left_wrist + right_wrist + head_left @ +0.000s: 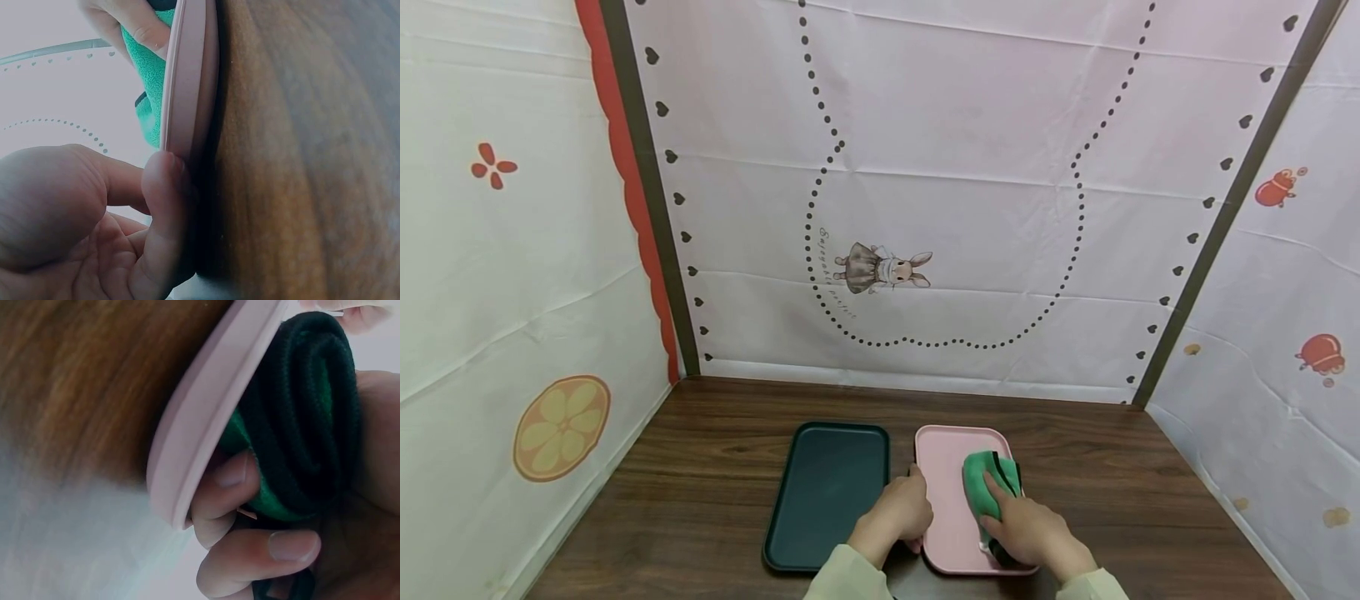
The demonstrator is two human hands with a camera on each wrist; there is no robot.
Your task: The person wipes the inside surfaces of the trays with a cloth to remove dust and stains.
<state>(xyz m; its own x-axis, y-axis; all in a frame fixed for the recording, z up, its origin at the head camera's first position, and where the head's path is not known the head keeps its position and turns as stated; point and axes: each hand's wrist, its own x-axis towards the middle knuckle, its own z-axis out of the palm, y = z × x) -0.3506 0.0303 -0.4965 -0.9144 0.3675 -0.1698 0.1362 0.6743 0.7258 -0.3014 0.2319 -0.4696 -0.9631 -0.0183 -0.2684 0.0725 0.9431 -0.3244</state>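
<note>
One green towel point(977, 481): clamped in right hand point(1028, 528); soft, light, I'd judge; grasp folds.
Pink tray point(944, 527): below; left hand point(898, 512) curled on rim.

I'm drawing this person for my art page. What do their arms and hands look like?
The left sleeve and right sleeve are a pale, creamy green and look plain, with no pattern showing. The left hand and right hand are bare: no gloves or rings show. Close up, the right hand's fingernails look rounded, with no bright polish.
</note>
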